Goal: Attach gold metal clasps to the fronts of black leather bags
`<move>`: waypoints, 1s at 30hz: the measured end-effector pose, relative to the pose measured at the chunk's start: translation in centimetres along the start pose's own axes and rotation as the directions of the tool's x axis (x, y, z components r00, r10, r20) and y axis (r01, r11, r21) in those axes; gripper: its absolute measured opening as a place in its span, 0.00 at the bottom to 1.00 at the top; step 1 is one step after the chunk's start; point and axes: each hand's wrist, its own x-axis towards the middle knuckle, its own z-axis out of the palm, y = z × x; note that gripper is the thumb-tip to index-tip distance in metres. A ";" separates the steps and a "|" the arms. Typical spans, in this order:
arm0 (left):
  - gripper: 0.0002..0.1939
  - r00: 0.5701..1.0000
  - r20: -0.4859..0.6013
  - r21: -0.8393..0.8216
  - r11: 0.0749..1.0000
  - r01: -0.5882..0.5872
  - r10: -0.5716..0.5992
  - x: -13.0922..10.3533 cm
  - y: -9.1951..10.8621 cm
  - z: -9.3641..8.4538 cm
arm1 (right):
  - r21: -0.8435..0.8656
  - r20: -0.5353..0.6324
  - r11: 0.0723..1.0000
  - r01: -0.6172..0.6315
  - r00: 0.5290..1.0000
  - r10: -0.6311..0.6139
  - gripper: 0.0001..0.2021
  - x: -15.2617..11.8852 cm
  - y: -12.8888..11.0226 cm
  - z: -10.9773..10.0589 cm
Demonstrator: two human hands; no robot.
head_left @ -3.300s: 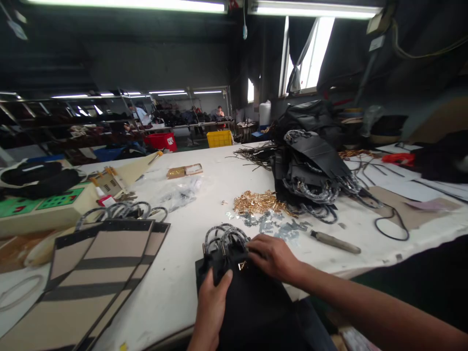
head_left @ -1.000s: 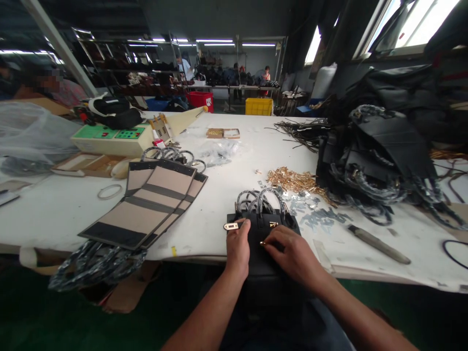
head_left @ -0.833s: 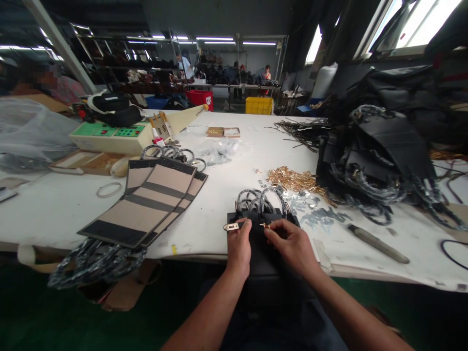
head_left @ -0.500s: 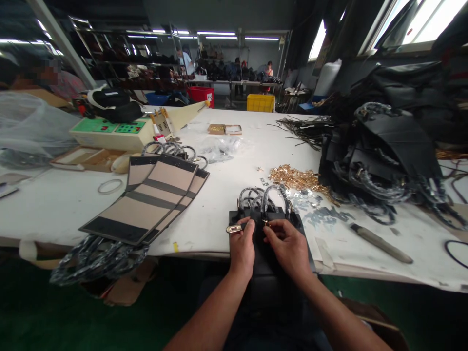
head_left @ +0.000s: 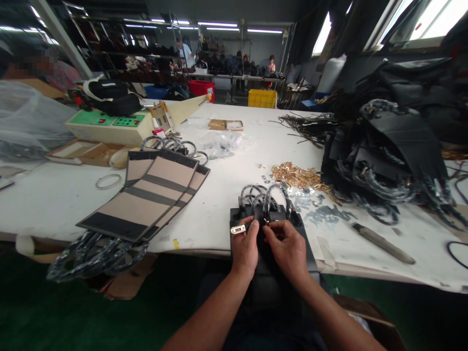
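A black bag is right in front of the person, at the near edge of the white surface. Its top lies on the surface, and its low part comes over the edge to the person's lap. The bag's round handles point away from the person and have shiny clear wrap on them.

The left hand is on the left part of the bag. Its fingers are pinched tight on a black strap, and the gold plate on the strap sticks out to the left. The right hand is just beside it. Its fingers are close together and hold a small gold piece over the front of the bag, near the handles. I cannot tell if that piece touches the bag.

Past the bag, a bit to the right, is a pile of little gold parts, with flat grey bits near it. A tool with a long grey handle lies to the right of the right hand. Behind it is a big heap of black bags. On the left, flat tan and black panels lie on top of each other
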 end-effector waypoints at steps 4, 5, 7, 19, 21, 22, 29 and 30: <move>0.16 1.000 0.007 0.000 1.000 -0.013 0.013 0.0 0.1 -0.1 | -0.021 0.068 0.999 0.027 0.997 -0.026 0.14 0.4 0.0 -0.3; 0.16 1.000 0.008 0.001 1.000 -0.013 0.013 0.0 0.1 0.0 | -0.033 0.089 0.998 0.046 0.995 -0.042 0.15 0.5 0.0 -0.5; 0.16 1.000 0.006 0.009 1.000 -0.014 0.014 0.0 0.3 0.0 | -0.066 0.133 0.994 0.086 0.988 -0.077 0.13 0.7 -0.2 -0.7; 0.16 0.986 0.069 0.113 0.981 -0.160 0.153 -0.2 -0.1 -0.4 | -0.214 0.272 0.969 0.124 0.960 -0.063 0.08 1.8 -1.7 -1.5; 0.16 0.982 0.071 0.122 0.975 -0.185 0.177 -0.2 -0.2 -0.3 | -0.206 0.307 0.970 0.127 0.950 -0.059 0.09 1.9 -1.7 -1.6; 0.15 0.980 0.071 0.128 0.973 -0.194 0.186 -0.2 -0.2 -0.3 | -0.202 0.322 0.972 0.122 0.945 -0.052 0.09 2.0 -1.7 -1.6; 0.16 0.980 0.073 0.161 0.967 -0.195 0.186 -0.3 0.1 -0.6 | -0.202 0.279 0.976 0.078 0.960 -0.019 0.13 1.8 -1.3 -1.3; 0.17 0.980 0.082 0.160 0.969 -0.191 0.180 -0.2 0.2 -0.6 | -0.175 0.261 0.983 0.051 0.965 -0.003 0.14 1.7 -1.2 -1.2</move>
